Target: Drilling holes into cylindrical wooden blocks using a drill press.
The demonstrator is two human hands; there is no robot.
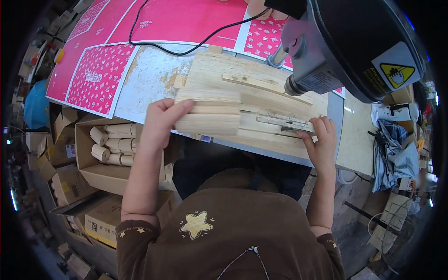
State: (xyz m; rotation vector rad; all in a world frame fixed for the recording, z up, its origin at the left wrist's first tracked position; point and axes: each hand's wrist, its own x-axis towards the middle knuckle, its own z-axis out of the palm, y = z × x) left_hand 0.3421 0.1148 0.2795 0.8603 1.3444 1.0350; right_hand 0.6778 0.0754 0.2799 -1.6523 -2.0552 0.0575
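Held at its left end by my left hand [163, 123] is a pale wooden block [210, 122] with a groove along its length, thumb on top. Motion blurs the block a little. My right hand [322, 140] pinches the right end of a slim metal caliper [282, 120], whose other end points toward the block. A gap separates the caliper from the block. Both are over a wooden board [205, 67] with narrow wooden strips [256, 85] on it. Above the board, the drill press [322, 60] points its chuck [293, 86] down at the strips.
A black cable [210, 36] crosses pink printed sheets [172, 23] at the back of the table. Below left, a cardboard box [105, 177] holds several wooden cylinders [122, 145]. Cloth [401, 156] hangs at the right, and more cartons [105, 214] stand on the left.
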